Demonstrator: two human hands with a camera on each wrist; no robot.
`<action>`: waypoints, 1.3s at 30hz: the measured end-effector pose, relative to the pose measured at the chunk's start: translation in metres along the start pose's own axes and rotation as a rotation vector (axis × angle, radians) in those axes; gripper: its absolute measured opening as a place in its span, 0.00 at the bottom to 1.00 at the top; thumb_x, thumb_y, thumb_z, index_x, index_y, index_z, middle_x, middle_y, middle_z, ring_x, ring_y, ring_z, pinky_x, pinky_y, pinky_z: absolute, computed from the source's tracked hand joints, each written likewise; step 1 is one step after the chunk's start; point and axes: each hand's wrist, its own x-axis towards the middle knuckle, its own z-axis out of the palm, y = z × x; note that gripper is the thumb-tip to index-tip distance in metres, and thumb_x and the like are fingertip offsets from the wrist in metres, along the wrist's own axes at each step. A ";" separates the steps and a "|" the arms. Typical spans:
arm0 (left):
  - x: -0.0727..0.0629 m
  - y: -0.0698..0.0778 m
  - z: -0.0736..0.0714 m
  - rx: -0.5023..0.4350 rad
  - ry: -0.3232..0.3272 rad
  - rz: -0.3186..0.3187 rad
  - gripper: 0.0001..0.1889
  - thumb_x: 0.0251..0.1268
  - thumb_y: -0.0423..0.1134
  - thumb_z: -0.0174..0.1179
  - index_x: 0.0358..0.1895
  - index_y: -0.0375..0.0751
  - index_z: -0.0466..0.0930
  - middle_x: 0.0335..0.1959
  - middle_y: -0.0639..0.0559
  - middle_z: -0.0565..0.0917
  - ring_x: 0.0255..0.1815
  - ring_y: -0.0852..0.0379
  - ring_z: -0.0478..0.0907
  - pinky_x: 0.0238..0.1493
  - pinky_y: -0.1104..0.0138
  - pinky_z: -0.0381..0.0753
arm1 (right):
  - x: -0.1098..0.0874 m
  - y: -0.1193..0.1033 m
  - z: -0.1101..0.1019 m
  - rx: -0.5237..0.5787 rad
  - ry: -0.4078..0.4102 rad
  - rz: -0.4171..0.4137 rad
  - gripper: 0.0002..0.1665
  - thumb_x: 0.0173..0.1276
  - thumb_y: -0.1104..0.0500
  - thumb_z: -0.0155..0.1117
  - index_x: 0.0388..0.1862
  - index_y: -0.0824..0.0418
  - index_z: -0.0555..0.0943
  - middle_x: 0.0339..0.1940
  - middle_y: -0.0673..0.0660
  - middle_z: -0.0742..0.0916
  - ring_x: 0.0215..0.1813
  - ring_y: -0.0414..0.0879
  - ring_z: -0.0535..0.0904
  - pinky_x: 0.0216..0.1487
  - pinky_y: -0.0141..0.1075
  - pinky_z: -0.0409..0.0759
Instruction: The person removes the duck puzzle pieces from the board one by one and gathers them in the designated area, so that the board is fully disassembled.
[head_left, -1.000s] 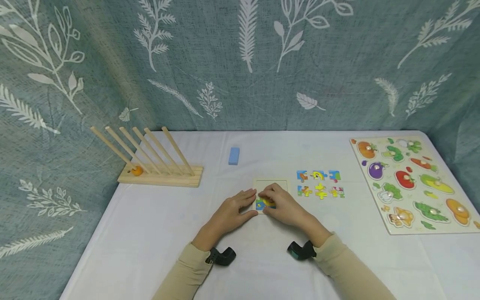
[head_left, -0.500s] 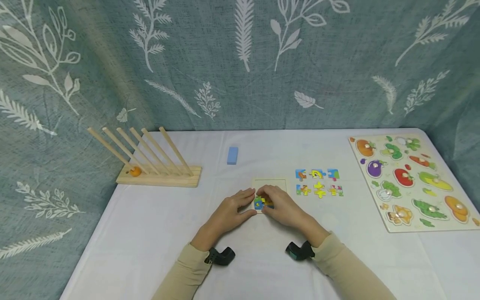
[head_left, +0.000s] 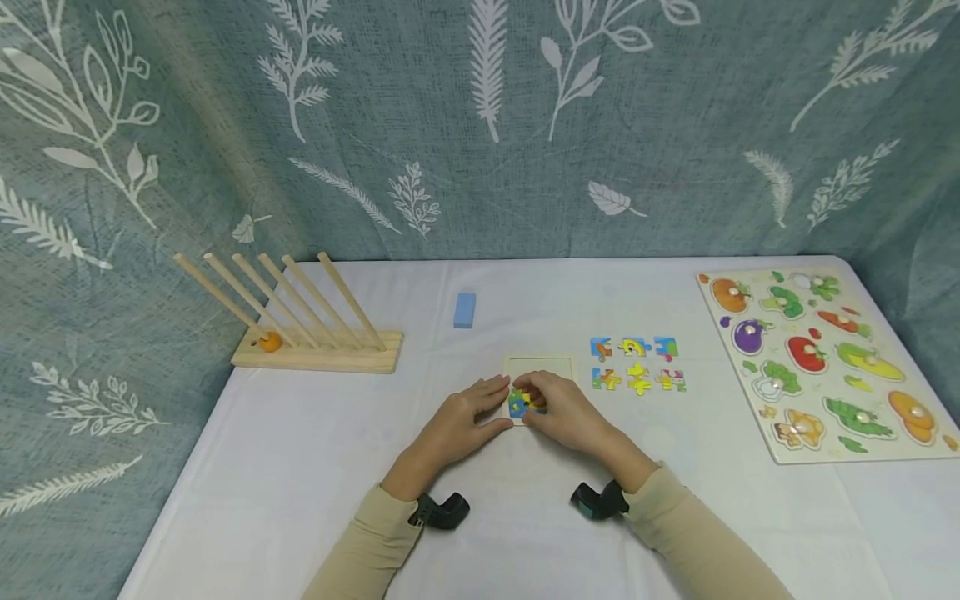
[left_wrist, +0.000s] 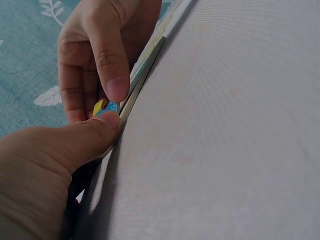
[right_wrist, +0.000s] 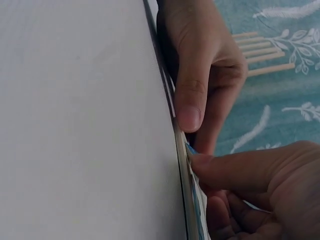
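A small square wooden puzzle tray [head_left: 542, 364] lies on the white tablecloth in front of me. Blue, green and yellow jigsaw pieces [head_left: 517, 406] show in its lower left part. My left hand [head_left: 459, 423] rests against the tray's left side, fingers fairly straight, with the thumb at the near corner. My right hand [head_left: 567, 410] reaches over the tray from the right. Its thumb and curled fingers pinch a jigsaw piece low in the tray, mostly hidden under the hand. In the left wrist view, a blue and yellow piece [left_wrist: 111, 106] shows between the two thumbs.
Several loose jigsaw pieces [head_left: 637, 381] lie in two rows right of the tray. A vegetable peg board [head_left: 813, 400] lies far right. A blue block [head_left: 464, 311] sits behind. At left stands a wooden peg rack [head_left: 318, 360] with an orange bead [head_left: 271, 342].
The right hand has shifted slightly left and its fingers have curled in over the pieces in the tray. The left hand stays at the tray's side. The head view has moved slightly.
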 end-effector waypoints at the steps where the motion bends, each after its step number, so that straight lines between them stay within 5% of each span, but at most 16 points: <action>1: 0.000 0.000 0.000 0.000 0.000 0.001 0.27 0.59 0.42 0.65 0.59 0.31 0.74 0.64 0.43 0.74 0.66 0.48 0.70 0.69 0.56 0.68 | 0.000 0.000 -0.001 -0.008 0.002 0.001 0.24 0.59 0.67 0.67 0.55 0.64 0.77 0.47 0.56 0.83 0.44 0.43 0.79 0.47 0.35 0.81; 22: 0.000 0.001 0.000 0.008 -0.014 -0.039 0.28 0.59 0.43 0.65 0.59 0.32 0.75 0.64 0.45 0.74 0.67 0.49 0.69 0.70 0.58 0.66 | -0.051 0.046 -0.056 -0.110 0.159 0.028 0.23 0.59 0.64 0.68 0.55 0.64 0.79 0.41 0.53 0.83 0.38 0.42 0.74 0.40 0.35 0.78; 39: -0.001 0.001 0.001 0.005 -0.006 -0.040 0.28 0.58 0.43 0.66 0.59 0.31 0.75 0.64 0.45 0.74 0.67 0.47 0.69 0.69 0.56 0.67 | -0.071 0.057 -0.057 -0.134 0.168 0.028 0.22 0.60 0.64 0.68 0.55 0.63 0.81 0.42 0.53 0.81 0.39 0.41 0.71 0.38 0.34 0.75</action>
